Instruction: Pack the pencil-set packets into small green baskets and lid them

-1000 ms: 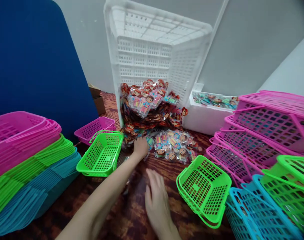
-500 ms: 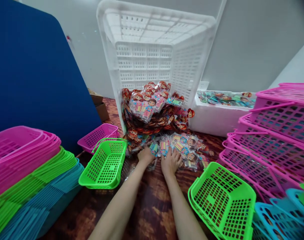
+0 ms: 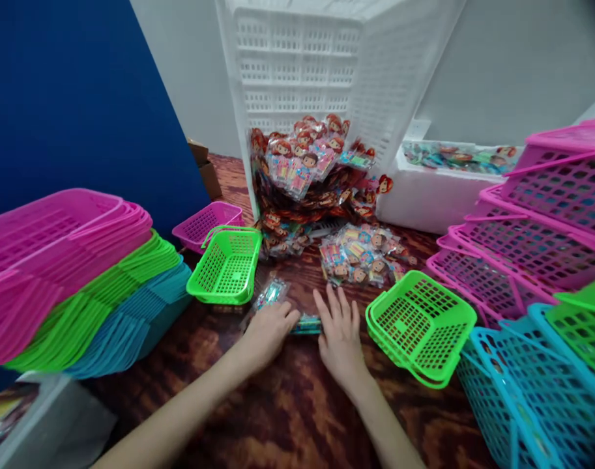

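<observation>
Several packets (image 3: 304,324) between both grips (image 3: 268,331) (image 3: 341,333), apparently touching.

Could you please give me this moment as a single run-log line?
left hand: curled over toy packets | right hand: flat on wooden table beside them | behind: tipped white crate spilling packets

The head-worn camera looks forward and down, close over the left hand (image 3: 268,329), right hand (image 3: 340,333) and table (image 3: 287,417).

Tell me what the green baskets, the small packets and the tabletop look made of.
Green baskets: moulded plastic, glossy, with a grid of holes. Small packets: printed cards in clear film, probably, going by the glints. Tabletop: wood-grain pattern, dark and shiny; real wood or laminate, cannot tell.
</observation>
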Tool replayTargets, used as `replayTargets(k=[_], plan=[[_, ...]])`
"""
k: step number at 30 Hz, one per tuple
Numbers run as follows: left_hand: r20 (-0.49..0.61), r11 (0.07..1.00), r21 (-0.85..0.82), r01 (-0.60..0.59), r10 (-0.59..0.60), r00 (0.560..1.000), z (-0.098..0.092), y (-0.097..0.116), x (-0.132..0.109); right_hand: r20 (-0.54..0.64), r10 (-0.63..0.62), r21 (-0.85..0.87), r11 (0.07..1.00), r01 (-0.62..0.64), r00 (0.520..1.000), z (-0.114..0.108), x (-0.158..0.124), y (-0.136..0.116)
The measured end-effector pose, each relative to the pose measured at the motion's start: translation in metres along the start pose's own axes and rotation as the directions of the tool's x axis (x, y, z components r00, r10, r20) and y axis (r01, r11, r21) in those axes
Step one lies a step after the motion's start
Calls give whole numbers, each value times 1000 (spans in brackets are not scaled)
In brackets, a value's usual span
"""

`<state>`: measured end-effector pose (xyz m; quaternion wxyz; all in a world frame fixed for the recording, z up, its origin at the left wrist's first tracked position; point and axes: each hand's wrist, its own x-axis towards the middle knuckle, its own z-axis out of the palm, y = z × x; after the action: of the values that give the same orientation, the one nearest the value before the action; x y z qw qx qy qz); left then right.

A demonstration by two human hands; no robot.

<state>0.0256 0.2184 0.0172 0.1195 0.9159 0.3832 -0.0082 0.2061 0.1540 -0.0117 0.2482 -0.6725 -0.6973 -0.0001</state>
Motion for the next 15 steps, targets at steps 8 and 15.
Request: replayTargets(k=[8, 15], plan=[[-73, 998, 25, -64, 65, 995, 15, 16, -76, 393, 11, 311, 939, -145, 920, -31, -79, -5], [-202, 892, -451, 23, -127, 971, 44, -3, -95, 326, 92, 373, 902, -217, 941, -25, -85, -16]])
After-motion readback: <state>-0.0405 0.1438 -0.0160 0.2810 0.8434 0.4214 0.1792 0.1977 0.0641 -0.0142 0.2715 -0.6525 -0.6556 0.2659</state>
